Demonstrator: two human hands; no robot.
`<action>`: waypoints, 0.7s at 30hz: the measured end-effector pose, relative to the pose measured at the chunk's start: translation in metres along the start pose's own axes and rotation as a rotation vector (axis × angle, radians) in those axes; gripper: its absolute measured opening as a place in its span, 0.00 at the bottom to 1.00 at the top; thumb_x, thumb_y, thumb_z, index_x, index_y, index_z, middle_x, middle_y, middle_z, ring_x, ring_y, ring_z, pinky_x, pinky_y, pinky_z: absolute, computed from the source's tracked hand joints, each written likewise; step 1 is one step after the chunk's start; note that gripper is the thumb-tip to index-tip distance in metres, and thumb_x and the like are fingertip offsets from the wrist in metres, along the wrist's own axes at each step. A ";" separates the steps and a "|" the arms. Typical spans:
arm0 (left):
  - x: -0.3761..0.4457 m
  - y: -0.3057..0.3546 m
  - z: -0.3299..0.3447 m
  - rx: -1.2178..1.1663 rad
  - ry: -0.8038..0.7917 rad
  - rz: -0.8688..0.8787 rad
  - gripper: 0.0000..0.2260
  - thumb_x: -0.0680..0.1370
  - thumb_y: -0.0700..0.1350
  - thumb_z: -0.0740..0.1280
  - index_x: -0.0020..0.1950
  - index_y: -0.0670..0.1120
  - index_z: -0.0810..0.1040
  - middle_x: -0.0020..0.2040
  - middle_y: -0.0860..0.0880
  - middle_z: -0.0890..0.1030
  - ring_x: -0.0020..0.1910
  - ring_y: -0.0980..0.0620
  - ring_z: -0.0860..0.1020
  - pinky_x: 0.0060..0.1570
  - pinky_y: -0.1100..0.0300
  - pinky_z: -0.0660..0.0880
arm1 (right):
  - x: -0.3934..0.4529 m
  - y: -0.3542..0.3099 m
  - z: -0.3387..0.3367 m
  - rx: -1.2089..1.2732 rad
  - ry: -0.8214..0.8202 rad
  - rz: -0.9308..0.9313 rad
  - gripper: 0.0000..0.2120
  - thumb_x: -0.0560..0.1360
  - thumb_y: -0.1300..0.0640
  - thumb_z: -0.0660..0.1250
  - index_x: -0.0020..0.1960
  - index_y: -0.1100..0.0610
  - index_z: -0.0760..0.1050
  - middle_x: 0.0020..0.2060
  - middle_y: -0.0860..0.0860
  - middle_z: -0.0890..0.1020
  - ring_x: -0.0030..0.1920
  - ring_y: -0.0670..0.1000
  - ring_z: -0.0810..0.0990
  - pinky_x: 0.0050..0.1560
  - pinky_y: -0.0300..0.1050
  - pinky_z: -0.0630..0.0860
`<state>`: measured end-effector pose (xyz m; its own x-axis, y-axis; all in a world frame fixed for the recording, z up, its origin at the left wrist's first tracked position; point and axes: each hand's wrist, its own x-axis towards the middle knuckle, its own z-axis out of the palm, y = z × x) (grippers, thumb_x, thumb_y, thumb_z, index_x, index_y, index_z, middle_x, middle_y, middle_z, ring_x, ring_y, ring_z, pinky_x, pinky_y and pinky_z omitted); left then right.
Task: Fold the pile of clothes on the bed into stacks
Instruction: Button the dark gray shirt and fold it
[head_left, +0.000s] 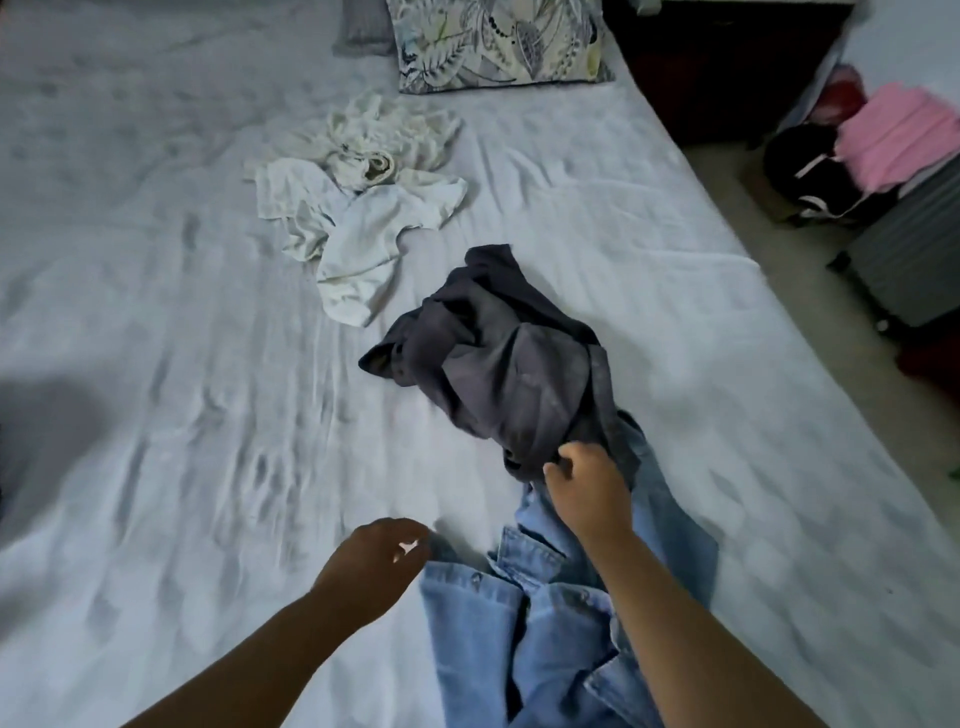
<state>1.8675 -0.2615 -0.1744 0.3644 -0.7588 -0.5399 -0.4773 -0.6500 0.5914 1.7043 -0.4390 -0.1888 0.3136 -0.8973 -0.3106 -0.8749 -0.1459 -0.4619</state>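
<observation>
Two hands busy: right hand pinching limp dark shirt hem; left hand loose beside heavier jeans.

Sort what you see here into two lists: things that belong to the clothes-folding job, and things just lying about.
Part of the job:
- dark grey garment, gripped by the right hand
- blue denim garment, with the left hand at its edge
- white clothes, crumpled further up the bed

Just lying about:
- leaf-print pillow
- pink cloth on the grey suitcase beside the bed
</observation>
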 end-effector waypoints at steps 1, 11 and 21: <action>0.007 0.001 0.001 -0.003 0.009 -0.016 0.10 0.78 0.48 0.66 0.59 0.51 0.79 0.51 0.57 0.78 0.48 0.58 0.78 0.50 0.67 0.71 | 0.019 0.008 -0.002 -0.026 0.033 0.007 0.15 0.76 0.55 0.65 0.59 0.62 0.75 0.55 0.58 0.77 0.58 0.59 0.74 0.56 0.48 0.69; 0.046 -0.003 0.002 -0.003 0.039 -0.103 0.10 0.75 0.49 0.69 0.47 0.64 0.72 0.47 0.59 0.80 0.44 0.64 0.78 0.41 0.77 0.68 | 0.122 0.040 0.011 0.061 0.088 0.236 0.24 0.80 0.55 0.59 0.72 0.63 0.60 0.67 0.63 0.70 0.66 0.63 0.68 0.65 0.56 0.67; 0.045 0.015 -0.011 -0.010 0.075 -0.086 0.10 0.77 0.50 0.67 0.58 0.54 0.78 0.50 0.58 0.79 0.44 0.63 0.76 0.42 0.76 0.67 | 0.108 0.025 0.012 0.245 -0.002 0.200 0.07 0.74 0.57 0.67 0.44 0.60 0.72 0.47 0.59 0.79 0.53 0.62 0.75 0.53 0.53 0.72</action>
<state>1.8856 -0.3057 -0.1825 0.4627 -0.7010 -0.5427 -0.4336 -0.7129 0.5512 1.7211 -0.5350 -0.2437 0.1453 -0.8972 -0.4171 -0.8043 0.1384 -0.5779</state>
